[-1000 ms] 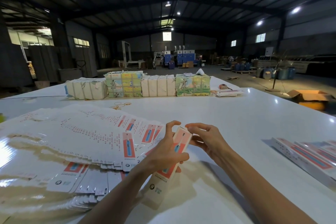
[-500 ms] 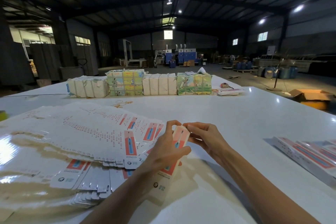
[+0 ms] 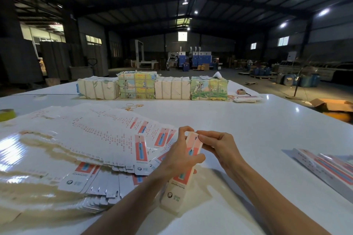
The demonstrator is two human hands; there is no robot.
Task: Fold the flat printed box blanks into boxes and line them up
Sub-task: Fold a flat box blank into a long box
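**A:** Where is the box (image 3: 176, 192)?

**B:** Right in front of the person. It is tilted, with its lower end down at the table (image 3: 248, 124) and its top end leaning away. The left hand (image 3: 177, 160) grips it round the middle, thumb across the printed face. The right hand (image 3: 219, 147) pinches the top end from the right.

**A:** How much room is there around it?

**B:** To the right, bare table runs as far as the folded boxes (image 3: 324, 168), which lie side by side near the right edge. Ahead, bare table reaches the bundles (image 3: 172, 87) lined along the far edge. The right edge slants away toward the far corner, and beyond it a carton (image 3: 336, 104) sits on the floor.

**A:** And the left side?

**B:** Crowded. The blanks (image 3: 86, 139) lie fanned out in overlapping rows. The nearest are just beside the left hand, and some lie under the forearm. A tape roll (image 3: 6, 115) sits at the left edge, well apart.

**A:** Anything else on the table?

**B:** A small stack (image 3: 246, 99) of blanks lies just beside the rightmost bundle. A few orange loops (image 3: 131, 107) lie between the fan and the bundles.
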